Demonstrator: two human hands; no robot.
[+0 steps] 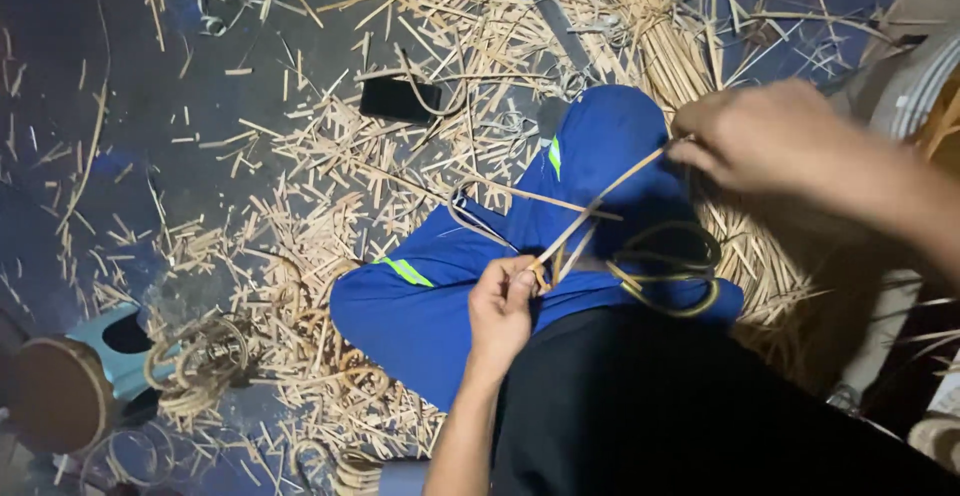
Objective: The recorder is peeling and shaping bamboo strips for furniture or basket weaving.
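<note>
**Cane strip drawn taut between two hands**

The left hand (500,306) pinches closed on the near end of a thin cane strip (600,196), right where it meets a small coiled ring (665,266) lying on the blue-trousered knee (600,136). The right hand (770,136) grips the strip's far end, fingers shut, holding it stretched over the lap. This looks like a binding or wrapping step; the next move calls for steady tension while the strip is led round the coil. The right fingertips are blurred, and the knot under the left thumb is probably hidden. Offcuts (330,166) litter the floor.
</note>
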